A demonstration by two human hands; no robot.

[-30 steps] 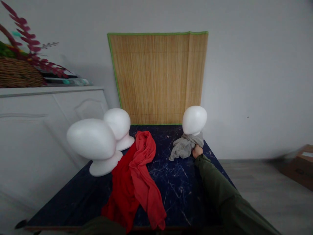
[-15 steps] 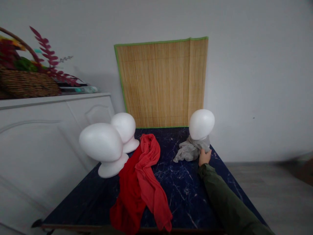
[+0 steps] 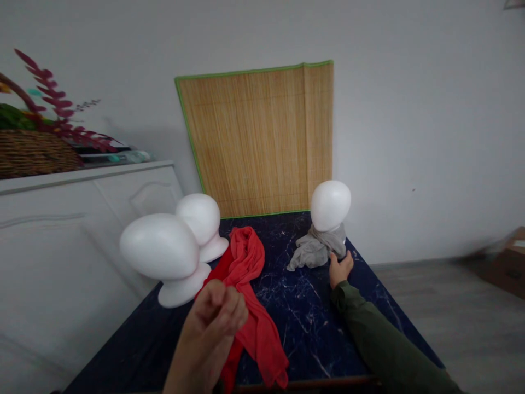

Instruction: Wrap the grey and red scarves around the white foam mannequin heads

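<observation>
My right hand (image 3: 340, 268) is just in front of the grey scarf (image 3: 314, 249), its thumb and fingers apart. The scarf lies bunched around the neck of a white mannequin head (image 3: 330, 206), with a loose end on the table. My left hand (image 3: 214, 323) is raised in the near foreground, its fingers curled in and nothing seen in them. Behind and partly hidden by it lies a coral-red scarf (image 3: 262, 334) over a darker red cloth (image 3: 213, 273). Two more white mannequin heads stand at the left, one nearer (image 3: 159, 246) and one farther (image 3: 199, 219).
The dark blue marbled table (image 3: 303, 306) meets the wall at the back, where a bamboo mat (image 3: 258, 142) hangs. A white cabinet (image 3: 90, 235) with a wicker basket (image 3: 36, 153) on top borders the left. A cardboard box (image 3: 508, 268) sits on the floor at right.
My right hand has let go of the grey scarf's edge and parted its fingers. My left hand has come up into view from below. The view has turned slightly right.
</observation>
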